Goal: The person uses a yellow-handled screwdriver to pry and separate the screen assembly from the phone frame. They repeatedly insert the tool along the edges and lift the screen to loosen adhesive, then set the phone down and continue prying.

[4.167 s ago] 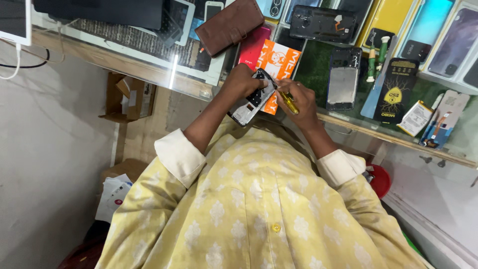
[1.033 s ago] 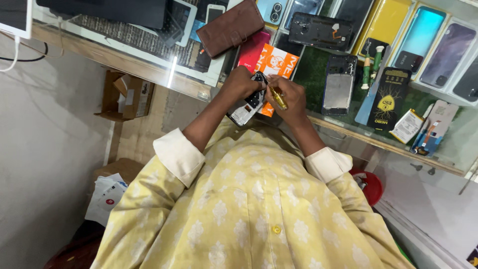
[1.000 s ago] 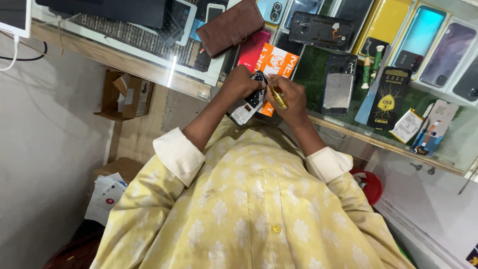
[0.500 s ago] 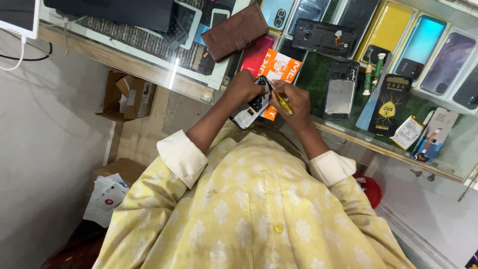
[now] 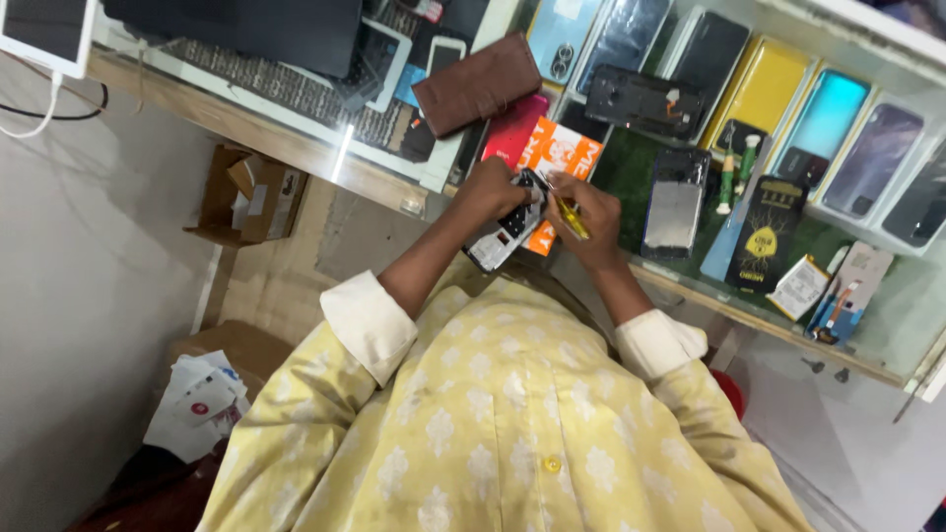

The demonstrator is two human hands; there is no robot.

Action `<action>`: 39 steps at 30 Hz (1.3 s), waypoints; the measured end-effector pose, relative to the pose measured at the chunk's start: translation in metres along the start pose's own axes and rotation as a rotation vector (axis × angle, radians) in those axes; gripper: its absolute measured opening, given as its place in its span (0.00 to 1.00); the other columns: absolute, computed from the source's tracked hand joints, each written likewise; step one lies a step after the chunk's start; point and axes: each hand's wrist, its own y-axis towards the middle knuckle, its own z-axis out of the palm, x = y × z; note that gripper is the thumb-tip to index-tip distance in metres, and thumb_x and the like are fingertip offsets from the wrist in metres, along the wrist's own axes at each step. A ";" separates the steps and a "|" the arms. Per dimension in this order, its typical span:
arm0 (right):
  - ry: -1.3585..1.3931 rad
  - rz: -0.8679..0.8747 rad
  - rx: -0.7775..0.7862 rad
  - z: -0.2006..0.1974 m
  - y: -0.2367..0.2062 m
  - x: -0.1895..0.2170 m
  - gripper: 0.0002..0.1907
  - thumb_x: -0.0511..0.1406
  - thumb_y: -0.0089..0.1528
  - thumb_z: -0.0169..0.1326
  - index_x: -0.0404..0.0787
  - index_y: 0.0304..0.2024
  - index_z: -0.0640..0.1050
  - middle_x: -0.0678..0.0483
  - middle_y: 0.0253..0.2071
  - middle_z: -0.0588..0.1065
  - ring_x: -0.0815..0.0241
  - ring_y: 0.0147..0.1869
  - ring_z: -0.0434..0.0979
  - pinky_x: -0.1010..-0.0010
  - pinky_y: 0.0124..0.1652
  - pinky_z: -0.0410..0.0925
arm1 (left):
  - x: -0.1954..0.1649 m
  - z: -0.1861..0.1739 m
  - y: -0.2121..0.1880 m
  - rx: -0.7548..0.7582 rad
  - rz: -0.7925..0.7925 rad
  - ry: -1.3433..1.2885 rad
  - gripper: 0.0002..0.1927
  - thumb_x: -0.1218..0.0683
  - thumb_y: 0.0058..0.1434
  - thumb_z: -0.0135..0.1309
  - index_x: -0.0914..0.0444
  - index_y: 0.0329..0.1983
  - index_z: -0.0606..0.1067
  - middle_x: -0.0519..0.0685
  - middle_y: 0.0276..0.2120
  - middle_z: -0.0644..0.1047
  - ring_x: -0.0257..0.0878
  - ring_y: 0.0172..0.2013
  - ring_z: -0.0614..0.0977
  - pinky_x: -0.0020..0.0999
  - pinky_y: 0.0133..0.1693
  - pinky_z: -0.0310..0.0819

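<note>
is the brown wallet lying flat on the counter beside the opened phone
No, the brown wallet lies further up the counter, apart from the opened phone held in both hands.

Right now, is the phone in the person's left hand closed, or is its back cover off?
Open. The phone in the left hand shows bare inner parts, and the right hand holds a yellow tool at it.
</note>
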 end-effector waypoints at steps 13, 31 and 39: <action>-0.026 -0.072 0.079 0.007 0.004 0.011 0.09 0.23 0.58 0.63 0.31 0.39 0.76 0.40 0.46 0.81 0.47 0.53 0.85 0.64 0.50 0.77 | 0.008 -0.007 -0.005 0.055 -0.096 0.005 0.27 0.41 0.45 0.71 0.70 0.31 0.81 0.64 0.31 0.80 0.55 0.36 0.85 0.45 0.38 0.77; 0.097 0.018 -0.089 0.015 -0.004 0.017 0.04 0.28 0.67 0.58 0.32 0.40 0.75 0.42 0.47 0.81 0.50 0.55 0.83 0.63 0.55 0.74 | 0.016 -0.009 -0.013 0.072 -0.059 -0.017 0.28 0.39 0.46 0.70 0.69 0.30 0.81 0.63 0.29 0.81 0.52 0.33 0.85 0.44 0.37 0.77; 0.391 0.452 -0.195 -0.026 0.014 0.047 0.15 0.40 0.71 0.52 0.34 0.51 0.78 0.53 0.43 0.81 0.68 0.36 0.75 0.75 0.38 0.68 | -0.017 -0.026 -0.046 0.089 0.075 -0.242 0.19 0.43 0.54 0.66 0.65 0.32 0.83 0.54 0.22 0.81 0.40 0.23 0.84 0.38 0.31 0.76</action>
